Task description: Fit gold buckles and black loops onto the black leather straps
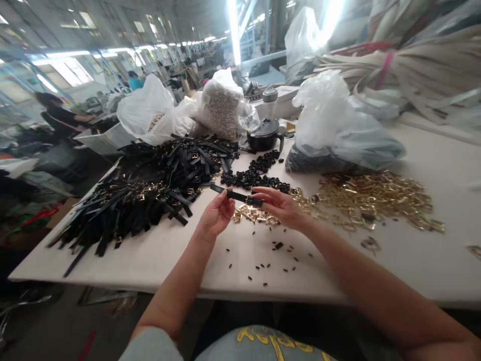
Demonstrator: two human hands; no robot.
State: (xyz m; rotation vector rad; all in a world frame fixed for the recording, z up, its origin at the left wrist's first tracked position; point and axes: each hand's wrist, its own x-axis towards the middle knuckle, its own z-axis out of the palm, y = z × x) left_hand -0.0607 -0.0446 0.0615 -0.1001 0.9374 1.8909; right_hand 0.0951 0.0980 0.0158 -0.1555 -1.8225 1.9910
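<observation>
My left hand (218,214) and my right hand (280,205) hold a short black strap (240,196) between them, a little above the white table (180,250). Both hands pinch it, the left at its near-left part, the right at its right end. Under my hands lies a small cluster of gold metal buckles (255,215). A big heap of black straps (150,193) spreads to the left. Small black loops (255,175) lie in a pile just beyond the strap. A large pile of gold buckles (376,198) lies to the right.
Tiny black bits (274,260) are scattered on the table near its front edge. White plastic bags (338,125), a black pot (265,135) and bundled pale straps (413,70) stand at the back. Other people work at the far left.
</observation>
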